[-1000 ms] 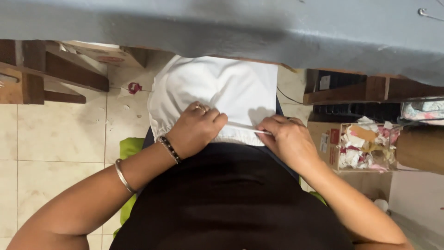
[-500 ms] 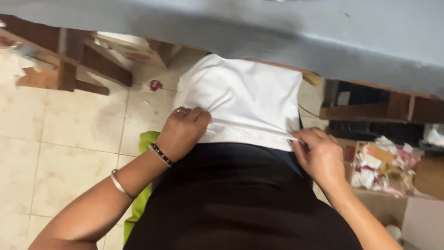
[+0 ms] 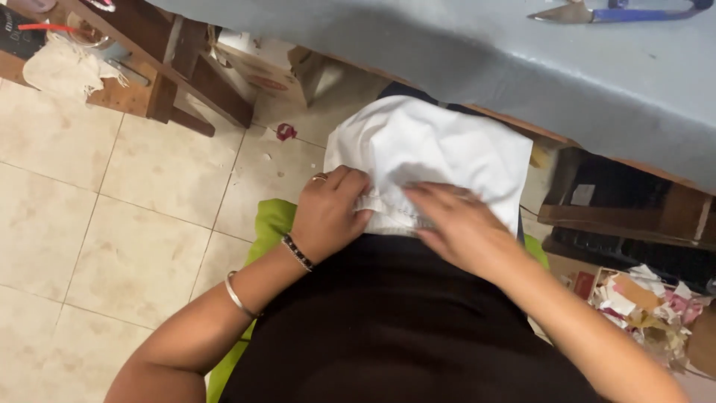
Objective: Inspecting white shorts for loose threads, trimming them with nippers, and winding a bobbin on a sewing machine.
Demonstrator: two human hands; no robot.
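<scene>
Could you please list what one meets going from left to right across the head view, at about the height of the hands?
Tiled floor → green cushion edge → left hand gripping the seam of the white cloth → right hand flat on that cloth → box of paper scraps.

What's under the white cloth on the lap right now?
The white cloth lies over the lap, on black fabric that shows below its gathered hem. Both hands, left and right, press on that hem. Anything else under it is covered.
</scene>
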